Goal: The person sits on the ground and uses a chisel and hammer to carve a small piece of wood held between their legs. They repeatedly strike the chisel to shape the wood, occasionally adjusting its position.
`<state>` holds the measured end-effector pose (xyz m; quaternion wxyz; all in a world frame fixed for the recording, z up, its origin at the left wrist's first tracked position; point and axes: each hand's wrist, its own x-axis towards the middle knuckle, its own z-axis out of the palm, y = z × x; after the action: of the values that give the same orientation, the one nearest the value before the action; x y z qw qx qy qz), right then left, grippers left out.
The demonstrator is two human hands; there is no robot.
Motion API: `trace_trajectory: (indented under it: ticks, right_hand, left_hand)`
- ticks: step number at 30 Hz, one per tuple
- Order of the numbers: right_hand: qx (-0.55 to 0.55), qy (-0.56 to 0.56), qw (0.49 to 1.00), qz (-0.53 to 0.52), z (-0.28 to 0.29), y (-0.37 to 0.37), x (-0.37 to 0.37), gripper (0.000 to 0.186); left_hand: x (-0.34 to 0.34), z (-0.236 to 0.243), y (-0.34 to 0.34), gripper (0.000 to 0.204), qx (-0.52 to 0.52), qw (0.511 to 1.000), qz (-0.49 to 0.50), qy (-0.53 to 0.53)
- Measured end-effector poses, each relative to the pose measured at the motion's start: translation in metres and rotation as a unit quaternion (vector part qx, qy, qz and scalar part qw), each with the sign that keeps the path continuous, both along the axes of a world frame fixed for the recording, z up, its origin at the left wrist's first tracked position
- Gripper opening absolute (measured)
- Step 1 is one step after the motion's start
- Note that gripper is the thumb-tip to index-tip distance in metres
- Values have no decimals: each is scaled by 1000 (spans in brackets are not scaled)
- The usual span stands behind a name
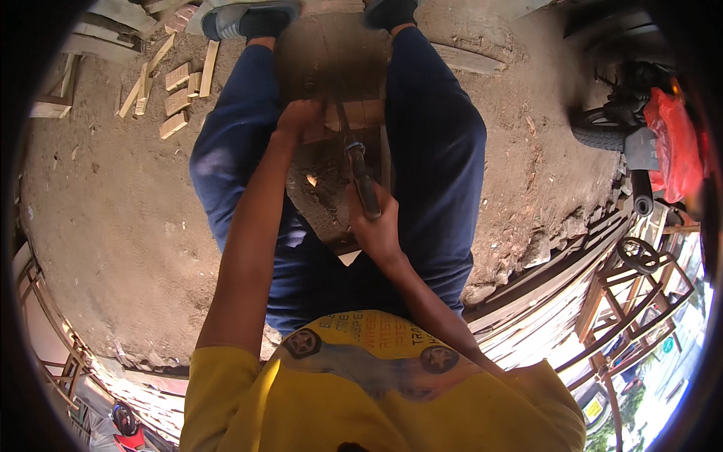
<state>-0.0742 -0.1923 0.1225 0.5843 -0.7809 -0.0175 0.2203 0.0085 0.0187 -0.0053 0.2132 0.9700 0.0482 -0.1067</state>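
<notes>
A: Noticed what first in the head view?

B: Saw the right hand clamped on the dark handle of a long-bladed tool, low between the left leg and the right leg.

A: Pointed the long axis which way?

B: Ran forward from the fist and slightly leftward, across a pale wooden piece. Could not tell, in the dark blur, how far past the wood's far edge, nor whether touching the wood or just above.

A: And found the wood where, exactly?

B: Between the lower legs, ahead of the right hand and a little to its left, apparently crosswise to the blade.

A: Nearer to which hand?

B: To the left hand, clearly: placed at the wood's left end, just beside the blade. Looked curled, but could not tell whether closed on the wood or only resting against its end.

A: Spotted anything else on the dirt ground?

B: Saw short wooden blocks toward the far-left corner, beyond the left leg; a plank near the far edge, beside the right leg; stacked boards along the near-right edge.
</notes>
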Motion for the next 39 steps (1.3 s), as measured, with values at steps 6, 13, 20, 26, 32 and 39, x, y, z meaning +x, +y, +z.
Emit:
trace_trajectory:
  ticks: [6,13,20,26,32,39]
  right_hand:
    - [2,-51,999,-3,-13,3,1,15]
    - [-8,-91,996,-9,-11,-20,-42,16]
    - [-42,-42,997,45,4,26,33,16]
    - [-33,-72,997,12,21,-36,-34,19]
    - [-27,-28,999,24,-4,12,26,17]
    - [-44,1,999,30,42,-44,-28,17]
  left_hand:
    - [4,10,-4,71,2,999,-23,43]
    - [5,-5,1,74,7,1000,-17,-14]
    - [1,7,-2,70,-29,999,-8,16]
    - [5,2,-1,72,8,999,-23,32]
    - [0,-3,-1,76,-11,999,-30,5]
    - [-1,-2,-5,76,46,998,-38,-10]
